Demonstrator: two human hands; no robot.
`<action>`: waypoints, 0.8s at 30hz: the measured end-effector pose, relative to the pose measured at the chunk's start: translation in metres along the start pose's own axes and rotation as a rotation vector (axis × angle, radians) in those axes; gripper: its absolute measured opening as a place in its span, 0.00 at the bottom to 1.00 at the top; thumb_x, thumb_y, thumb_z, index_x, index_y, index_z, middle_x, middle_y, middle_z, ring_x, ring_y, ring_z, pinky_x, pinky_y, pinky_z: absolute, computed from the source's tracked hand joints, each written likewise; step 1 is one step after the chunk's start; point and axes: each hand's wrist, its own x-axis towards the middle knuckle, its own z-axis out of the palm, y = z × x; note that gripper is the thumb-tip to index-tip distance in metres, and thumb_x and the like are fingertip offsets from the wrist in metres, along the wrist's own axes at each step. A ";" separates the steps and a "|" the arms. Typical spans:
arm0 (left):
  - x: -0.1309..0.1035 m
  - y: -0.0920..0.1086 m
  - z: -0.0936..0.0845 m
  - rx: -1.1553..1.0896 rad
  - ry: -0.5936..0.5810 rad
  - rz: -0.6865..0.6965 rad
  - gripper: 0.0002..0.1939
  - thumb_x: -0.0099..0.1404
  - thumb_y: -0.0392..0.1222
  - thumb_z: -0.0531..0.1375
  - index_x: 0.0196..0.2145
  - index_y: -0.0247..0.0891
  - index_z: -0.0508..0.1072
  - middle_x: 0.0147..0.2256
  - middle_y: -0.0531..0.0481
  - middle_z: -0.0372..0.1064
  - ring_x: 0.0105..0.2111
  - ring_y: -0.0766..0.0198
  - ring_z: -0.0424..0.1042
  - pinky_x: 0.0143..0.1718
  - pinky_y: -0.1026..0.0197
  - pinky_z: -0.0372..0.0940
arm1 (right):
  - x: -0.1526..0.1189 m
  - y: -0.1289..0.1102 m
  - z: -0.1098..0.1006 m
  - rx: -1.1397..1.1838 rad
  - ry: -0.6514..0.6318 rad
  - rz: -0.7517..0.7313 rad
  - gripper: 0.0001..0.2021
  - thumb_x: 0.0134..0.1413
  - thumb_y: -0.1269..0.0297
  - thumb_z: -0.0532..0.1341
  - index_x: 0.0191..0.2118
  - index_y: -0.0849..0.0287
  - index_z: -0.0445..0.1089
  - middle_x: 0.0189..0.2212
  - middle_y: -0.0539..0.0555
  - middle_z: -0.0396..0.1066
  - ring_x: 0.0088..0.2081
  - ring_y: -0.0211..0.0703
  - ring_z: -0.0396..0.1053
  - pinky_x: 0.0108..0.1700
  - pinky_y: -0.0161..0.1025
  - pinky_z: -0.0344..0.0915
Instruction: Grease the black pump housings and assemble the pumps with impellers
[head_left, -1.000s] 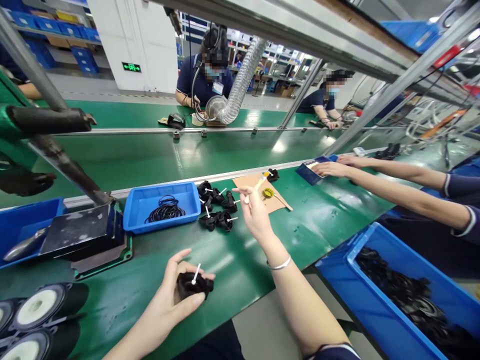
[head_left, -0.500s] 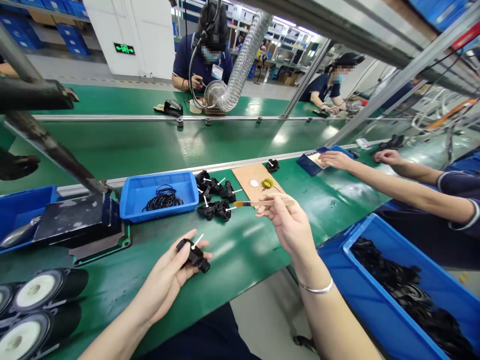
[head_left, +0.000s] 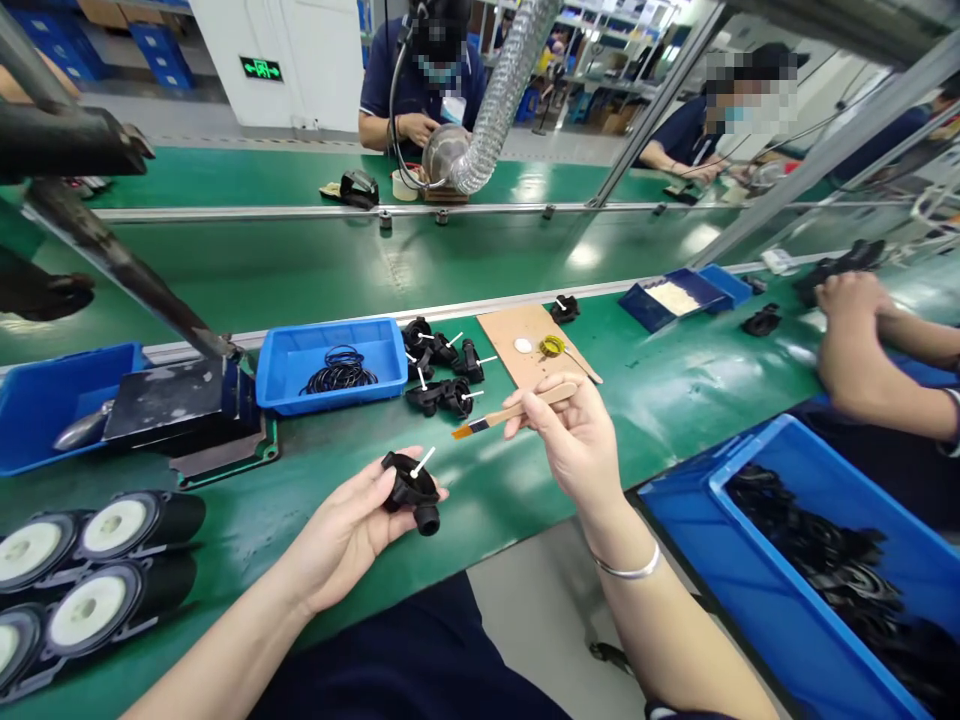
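Holding a black plastic part (head_left: 412, 490) with a white pin standing out of it, the left hand (head_left: 352, 525) sits low in the middle of the frame, fingers curled around the piece just above the green table (head_left: 480, 500). The right hand (head_left: 574, 440) pinches a small wooden-handled brush (head_left: 510, 412) a little up and to the right, its orange-tipped bristles pointing left toward the part but well short of touching it. By the look of it, this piece is not yet brushed. Above the brush, a cluster of similar black parts (head_left: 442, 370) (each with its own white pin) lies beside a blue tray (head_left: 334, 365) of black rings; whether those are finished cannot be told. A brown card (head_left: 529, 345) carries a small yellow pot and a white dab. The blue bin (head_left: 810, 570) at lower right is cut off, its dark contents hard to make out. A co-worker's hands (head_left: 851, 330) at the right edge are partly out of frame.
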 end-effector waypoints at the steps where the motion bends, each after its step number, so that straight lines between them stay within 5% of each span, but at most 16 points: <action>1: 0.001 0.000 0.000 -0.008 0.011 -0.009 0.18 0.72 0.43 0.58 0.55 0.31 0.71 0.46 0.37 0.76 0.50 0.51 0.76 0.51 0.56 0.72 | -0.002 -0.001 0.003 0.007 -0.022 0.003 0.07 0.63 0.69 0.61 0.42 0.56 0.61 0.36 0.50 0.76 0.28 0.36 0.76 0.35 0.38 0.74; 11: -0.001 0.000 0.006 -0.167 0.015 -0.248 0.22 0.75 0.46 0.51 0.50 0.24 0.74 0.45 0.30 0.77 0.40 0.57 0.81 0.45 0.59 0.76 | -0.006 0.004 0.026 0.095 -0.187 -0.030 0.06 0.65 0.69 0.60 0.42 0.55 0.60 0.38 0.50 0.76 0.30 0.35 0.76 0.36 0.38 0.74; 24: -0.003 0.001 0.009 -0.277 -0.040 -0.313 0.23 0.74 0.49 0.53 0.48 0.25 0.77 0.43 0.32 0.79 0.41 0.57 0.81 0.45 0.62 0.76 | -0.004 0.006 0.033 0.142 -0.284 -0.095 0.07 0.65 0.70 0.59 0.44 0.55 0.59 0.39 0.51 0.75 0.31 0.35 0.76 0.37 0.40 0.75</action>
